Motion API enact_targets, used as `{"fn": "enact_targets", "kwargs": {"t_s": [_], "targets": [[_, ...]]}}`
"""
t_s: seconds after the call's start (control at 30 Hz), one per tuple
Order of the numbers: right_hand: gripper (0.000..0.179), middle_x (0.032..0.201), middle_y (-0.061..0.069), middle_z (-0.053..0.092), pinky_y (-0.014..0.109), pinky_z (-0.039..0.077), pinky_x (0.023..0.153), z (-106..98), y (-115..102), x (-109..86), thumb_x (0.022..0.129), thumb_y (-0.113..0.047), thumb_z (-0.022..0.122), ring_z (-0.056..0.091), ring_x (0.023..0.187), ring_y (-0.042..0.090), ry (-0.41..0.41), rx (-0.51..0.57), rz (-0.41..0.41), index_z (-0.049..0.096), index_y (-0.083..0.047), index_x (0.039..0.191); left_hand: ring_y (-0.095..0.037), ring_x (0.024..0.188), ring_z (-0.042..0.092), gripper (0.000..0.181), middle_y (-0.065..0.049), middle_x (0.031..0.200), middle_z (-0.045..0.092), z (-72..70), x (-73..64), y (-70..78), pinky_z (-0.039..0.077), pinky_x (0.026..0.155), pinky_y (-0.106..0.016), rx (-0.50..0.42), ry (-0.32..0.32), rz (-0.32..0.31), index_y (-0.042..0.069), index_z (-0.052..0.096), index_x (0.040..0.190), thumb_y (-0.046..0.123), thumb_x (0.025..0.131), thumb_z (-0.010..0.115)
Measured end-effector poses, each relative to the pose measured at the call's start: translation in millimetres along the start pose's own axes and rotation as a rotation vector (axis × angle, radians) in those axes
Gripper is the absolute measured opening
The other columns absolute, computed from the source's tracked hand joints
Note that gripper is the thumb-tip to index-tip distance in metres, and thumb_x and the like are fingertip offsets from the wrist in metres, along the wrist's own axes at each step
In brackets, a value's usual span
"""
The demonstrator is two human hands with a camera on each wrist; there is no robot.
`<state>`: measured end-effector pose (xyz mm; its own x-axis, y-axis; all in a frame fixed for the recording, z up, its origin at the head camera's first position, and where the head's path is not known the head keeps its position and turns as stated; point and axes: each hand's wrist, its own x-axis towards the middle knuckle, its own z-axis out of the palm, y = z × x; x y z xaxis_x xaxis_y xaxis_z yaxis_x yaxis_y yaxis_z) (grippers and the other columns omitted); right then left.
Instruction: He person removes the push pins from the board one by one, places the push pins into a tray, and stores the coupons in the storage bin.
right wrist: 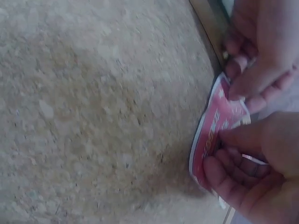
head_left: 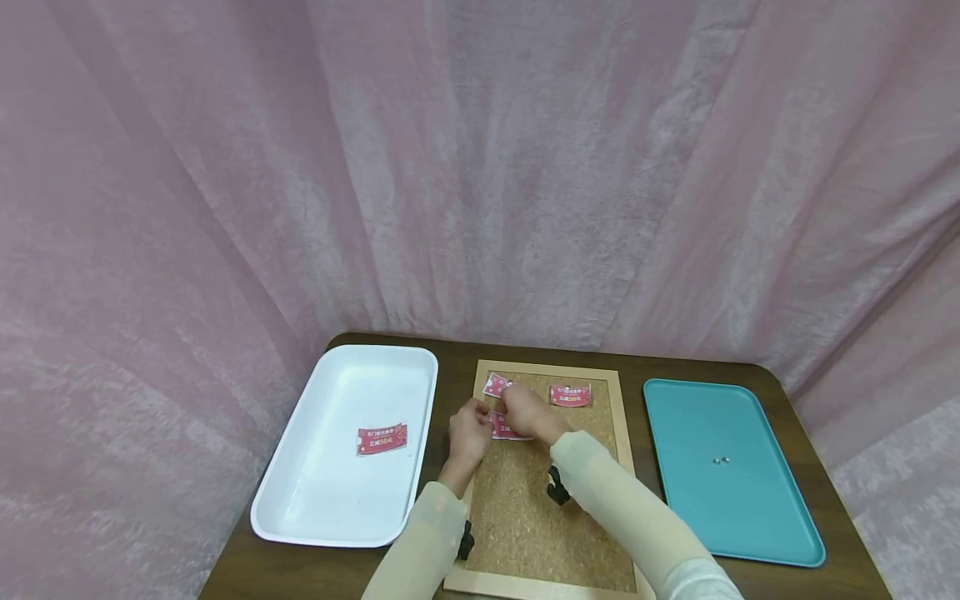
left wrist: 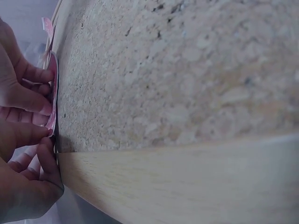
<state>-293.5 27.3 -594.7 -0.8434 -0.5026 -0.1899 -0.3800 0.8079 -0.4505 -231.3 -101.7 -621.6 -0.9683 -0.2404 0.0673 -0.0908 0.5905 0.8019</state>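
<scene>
A pink-red printed paper coupon (head_left: 509,428) lies at the left side of a framed cork board (head_left: 547,517). My left hand (head_left: 471,433) pinches its left end between thumb and forefinger, close to the wooden frame. At the coupon's upper edge is my right hand (head_left: 527,411), fingers curled, thumb and forefinger touching the printed face in the right wrist view. Whether a small thing sits between those fingertips is hidden. Another coupon (head_left: 495,384), partly covered by the right hand, is just above. A third coupon (head_left: 571,396) lies at the board's upper right.
To the left stands a white tray (head_left: 330,392) holding overlapping coupons (head_left: 382,439). On the right is a teal tray (head_left: 738,508) with two small shiny bits (head_left: 721,460). All rest on a dark wooden table (head_left: 457,358), with a pink curtain (head_left: 525,208) behind.
</scene>
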Motion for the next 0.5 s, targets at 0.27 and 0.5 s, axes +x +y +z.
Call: {"fn": "enact_targets", "kwargs": {"t_s": [0.27, 0.5], "targets": [[0.023, 0.062, -0.005, 0.046, 0.027, 0.033, 0.055, 5.2, 3.5, 0.3, 0.084, 0.01, 0.066, 0.04, 0.059, 0.012, 0.033, 0.054, -0.007, 0.061, -0.006, 0.068, -0.023, 0.07, 0.067, 0.018, -0.007, 0.076, 0.072, 1.2, 0.4, 0.4, 0.055, 0.067, -0.04, -0.002, -0.006, -0.002, 0.001, 0.072, 0.097, -0.007, 0.081, 0.07], [0.02, 0.076, 0.004, 0.067, 0.029, 0.048, 0.061, 5.0, 9.4, -1.6, 0.076, 0.016, 0.062, 0.053, 0.067, 0.013, 0.092, 0.161, -0.063, 0.071, -0.001, 0.08, -0.024, 0.072, 0.068, 0.018, -0.007, 0.076, 0.073, 0.2, 0.3, 0.5, 0.054, 0.069, -0.042, 0.016, -0.012, -0.007, 0.001, 0.072, 0.097, -0.007, 0.081, 0.071]]}}
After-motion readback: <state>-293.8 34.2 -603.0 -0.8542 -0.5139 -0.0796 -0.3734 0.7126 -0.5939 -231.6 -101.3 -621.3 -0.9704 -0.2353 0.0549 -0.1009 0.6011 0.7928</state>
